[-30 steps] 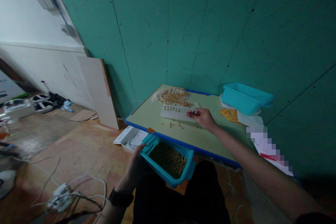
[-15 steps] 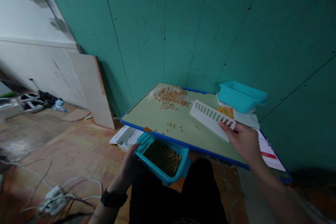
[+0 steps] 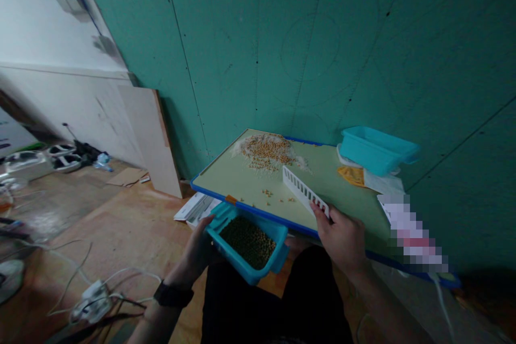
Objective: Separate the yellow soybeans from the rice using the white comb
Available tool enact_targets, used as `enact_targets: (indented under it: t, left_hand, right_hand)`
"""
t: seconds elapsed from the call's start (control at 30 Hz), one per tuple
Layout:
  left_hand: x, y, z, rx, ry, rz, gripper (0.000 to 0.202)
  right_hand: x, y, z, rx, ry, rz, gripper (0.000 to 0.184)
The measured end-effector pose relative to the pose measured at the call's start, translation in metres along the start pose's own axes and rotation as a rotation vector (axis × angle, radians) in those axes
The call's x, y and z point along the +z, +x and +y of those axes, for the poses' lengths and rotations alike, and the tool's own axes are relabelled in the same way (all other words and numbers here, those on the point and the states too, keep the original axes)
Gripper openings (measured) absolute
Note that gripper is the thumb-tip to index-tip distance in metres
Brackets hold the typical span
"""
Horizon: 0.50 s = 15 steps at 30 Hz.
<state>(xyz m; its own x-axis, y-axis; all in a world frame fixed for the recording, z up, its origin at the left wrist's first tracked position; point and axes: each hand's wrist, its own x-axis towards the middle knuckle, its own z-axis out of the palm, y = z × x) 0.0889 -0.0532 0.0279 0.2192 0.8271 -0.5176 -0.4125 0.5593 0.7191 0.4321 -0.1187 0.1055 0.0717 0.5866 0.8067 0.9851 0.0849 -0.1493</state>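
My left hand (image 3: 199, 247) is closed on the left end of a turquoise plastic box (image 3: 237, 269), held just below the table's front edge. Dark green beans (image 3: 238, 232) and pale yellow soybeans fill part of the box. In my right hand (image 3: 342, 234) is a white slotted plastic strip (image 3: 302, 192), its fingers closed around the near end. The strip stands on edge over the pale green tabletop (image 3: 226, 174). A few loose soybeans (image 3: 267, 192) lie left of it. Farther back, a pile of soybeans (image 3: 268, 149) rests on white grains.
A second turquoise box (image 3: 373, 150) stands at the table's back right, by a yellow-and-white cloth (image 3: 355, 176). A pixelated item covers the right corner. A leaning board (image 3: 149, 140), a power strip (image 3: 92, 301) with cables and shoes are on the left.
My right hand has moved left and toward me with the white strip, which is now turned more edge-on. White grains now spread right of the pile. My left hand and its box have barely moved.
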Motion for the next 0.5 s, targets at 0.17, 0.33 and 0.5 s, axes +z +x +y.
enact_targets:
  t: [0.17,0.33,0.5]
  left_hand:
    - [0.007,-0.009,0.010,-0.026,0.102,0.091,0.041]
    - [0.004,-0.008,0.013,-0.024,0.125,0.062,0.053]
    - [-0.003,-0.002,0.012,-0.031,0.108,0.047,0.055]
  right_hand:
    - [0.020,0.013,-0.026,-0.047,0.080,0.014,0.061]
    - [0.039,0.019,-0.049,-0.064,0.212,-0.043,0.050]
    - [0.046,0.021,-0.061,-0.088,0.447,-0.168,0.036]
